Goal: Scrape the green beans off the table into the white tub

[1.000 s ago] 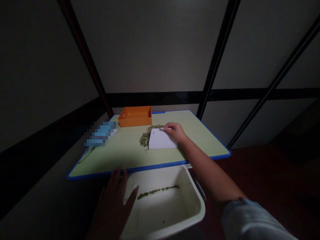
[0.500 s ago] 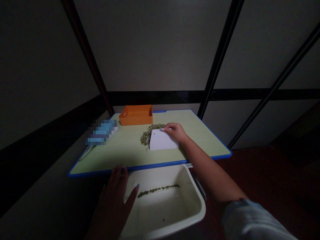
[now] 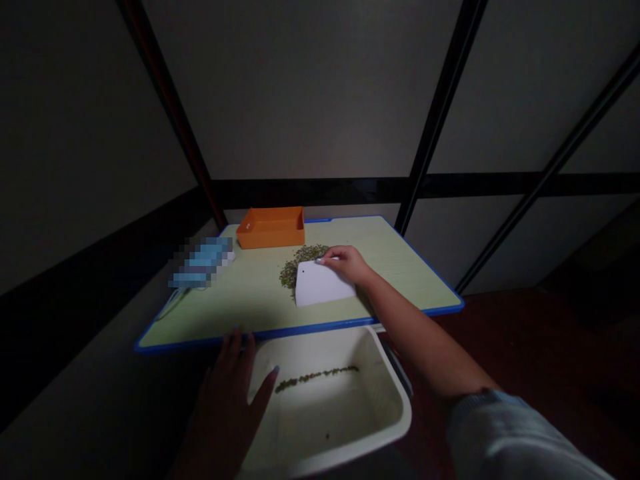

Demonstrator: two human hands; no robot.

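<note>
My right hand [image 3: 349, 265] pinches the top edge of a flat white scraper [image 3: 323, 283], which has a small hole near its left corner. Its lower edge meets the tabletop, and a scatter of small greenish-brown seeds or dried bits [image 3: 300, 262] lies behind and to the left of it. My left hand [image 3: 233, 387], dim in shadow, rests with fingers spread at the left side of a white plastic tub [image 3: 390, 427]. Inside the tub, a thin line of the same bits [image 3: 315, 378] runs along the far side of the floor.
An orange open box [image 3: 270, 237] stands at the back left of the pale table [image 3: 410, 280], which has a blue rim. At the left edge lies a blurred-out blue item [image 3: 203, 261] with a white cord. A panelled wall [image 3: 310, 93] rises behind the table.
My right hand has drawn the scraper slightly left and nearer to me, and it now sits a little tilted. My left hand has kept its place at the tub.
</note>
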